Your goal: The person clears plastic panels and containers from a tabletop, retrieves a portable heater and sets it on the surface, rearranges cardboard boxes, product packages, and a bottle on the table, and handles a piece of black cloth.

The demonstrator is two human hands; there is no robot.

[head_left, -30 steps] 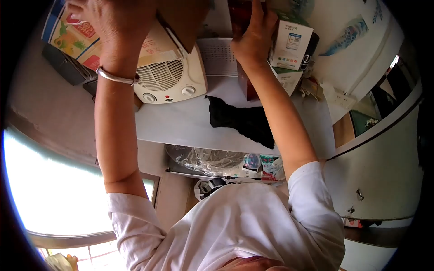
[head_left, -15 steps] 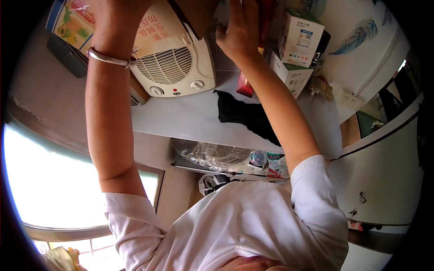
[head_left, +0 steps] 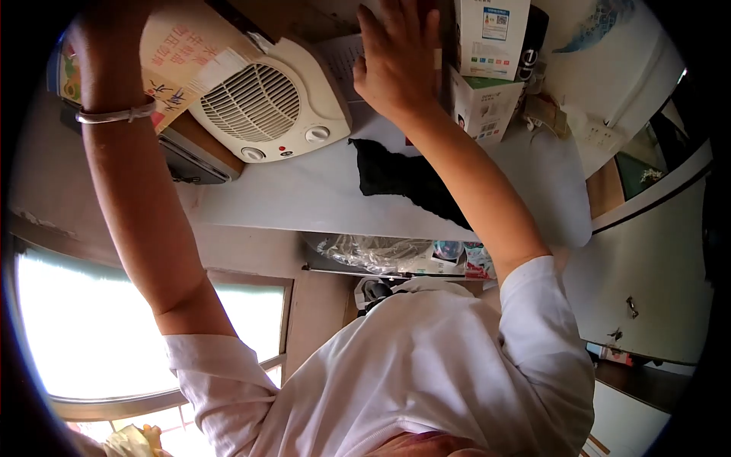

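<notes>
My left hand (head_left: 110, 38), with a bracelet at the wrist, is at the upper left against a printed cardboard box (head_left: 186, 57); its fingers are hidden in shadow at the frame's top. The box rests on a cream fan heater (head_left: 255, 103) with two knobs. My right hand (head_left: 396, 72) is raised at the top centre, fingers apart, in front of a dark object only partly visible. White-and-green boxes (head_left: 487, 107) are stacked just right of it. Below my right hand, a black cloth (head_left: 403, 175) lies on the pale shelf top (head_left: 304, 194).
A black cylinder (head_left: 533, 38) stands beside the stacked boxes. Clear plastic wrapping (head_left: 373, 251) and small packets (head_left: 478, 260) lie on a lower shelf. A power socket (head_left: 601, 133) is on the right wall. A bright window (head_left: 91, 327) is at the lower left.
My left hand and the cardboard box have shifted left in view. The red box seen beneath my right hand is now mostly hidden. My right hand's fingers are spread wider.
</notes>
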